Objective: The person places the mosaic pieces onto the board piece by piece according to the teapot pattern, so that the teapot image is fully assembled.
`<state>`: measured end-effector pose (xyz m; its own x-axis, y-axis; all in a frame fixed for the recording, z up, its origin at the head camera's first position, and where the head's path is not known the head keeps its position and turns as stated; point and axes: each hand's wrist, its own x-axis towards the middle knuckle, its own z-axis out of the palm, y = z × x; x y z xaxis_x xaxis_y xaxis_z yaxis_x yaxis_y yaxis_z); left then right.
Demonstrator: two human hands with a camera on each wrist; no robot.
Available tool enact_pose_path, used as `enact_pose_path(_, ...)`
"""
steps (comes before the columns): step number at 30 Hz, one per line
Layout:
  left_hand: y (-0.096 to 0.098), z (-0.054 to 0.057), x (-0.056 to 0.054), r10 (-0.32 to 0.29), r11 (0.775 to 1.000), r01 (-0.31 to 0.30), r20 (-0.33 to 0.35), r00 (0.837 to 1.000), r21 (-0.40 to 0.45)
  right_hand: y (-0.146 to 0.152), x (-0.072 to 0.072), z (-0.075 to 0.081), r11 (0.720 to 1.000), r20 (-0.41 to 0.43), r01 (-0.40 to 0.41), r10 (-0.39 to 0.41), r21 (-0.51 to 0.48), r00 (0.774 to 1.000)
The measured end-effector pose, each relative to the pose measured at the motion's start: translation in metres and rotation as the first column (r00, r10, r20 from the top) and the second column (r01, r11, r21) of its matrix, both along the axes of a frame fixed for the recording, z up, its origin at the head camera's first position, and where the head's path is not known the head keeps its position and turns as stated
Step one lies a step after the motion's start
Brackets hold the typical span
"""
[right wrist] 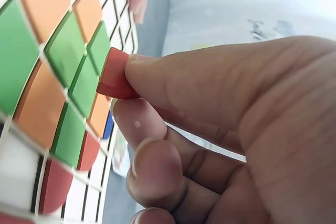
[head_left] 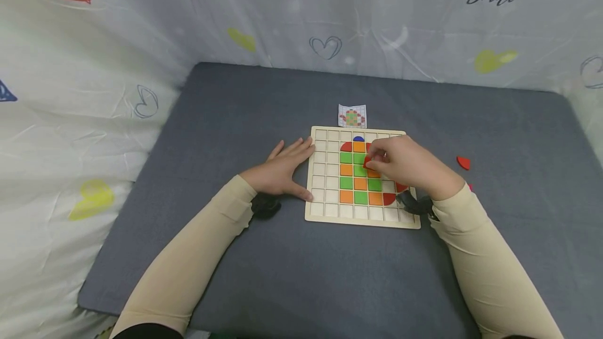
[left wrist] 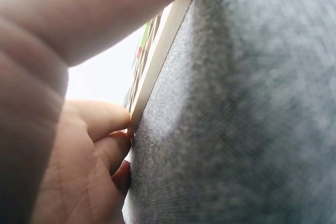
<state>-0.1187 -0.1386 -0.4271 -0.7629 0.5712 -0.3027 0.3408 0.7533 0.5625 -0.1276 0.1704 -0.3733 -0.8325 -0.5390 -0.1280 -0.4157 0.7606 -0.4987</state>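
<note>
My right hand (head_left: 402, 161) pinches a small red piece (right wrist: 116, 77) between thumb and index finger, close over the coloured squares. Beneath it lies a wooden grid board (head_left: 332, 210). Green and orange square tiles (head_left: 346, 183) fill its middle columns, with red rounded pieces (head_left: 388, 199) beside them and a blue piece (head_left: 358, 139) at the top. The right hand covers part of the board's right side. At the board's left edge rests my left hand (head_left: 282, 169), fingers spread, with thumb and fingertips touching the wooden rim (left wrist: 163, 45).
A small printed card (head_left: 352, 116) with a coloured grid pattern lies just behind the board. Right of the board is a loose red piece (head_left: 464, 162), and another red bit (head_left: 470, 187) shows beside the right sleeve. Grey cloth (head_left: 245, 114) covers the table, with white printed curtain (head_left: 282, 9) behind.
</note>
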Motion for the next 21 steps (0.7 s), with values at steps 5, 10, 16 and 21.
enact_pose_path(5,0.000,0.000,0.000,0.003,1.000,-0.003,0.003,1.000,0.001,-0.011,-0.003,-0.001,1.000,0.006,-0.022,0.022,-0.008,1.000)
enact_pose_path(10,0.000,0.000,-0.001,0.000,1.000,0.000,0.004,1.000,0.000,-0.021,-0.005,-0.003,1.000,0.029,-0.024,0.025,-0.018,0.999)
enact_pose_path(16,0.001,0.000,-0.002,-0.004,1.000,0.004,0.009,1.000,0.000,-0.036,-0.008,-0.008,0.999,0.051,-0.044,0.045,-0.023,0.998)
enact_pose_path(21,0.000,-0.001,-0.001,-0.006,1.000,0.006,0.007,1.000,0.003,-0.048,-0.010,-0.012,0.996,0.055,-0.082,0.085,-0.043,0.995)
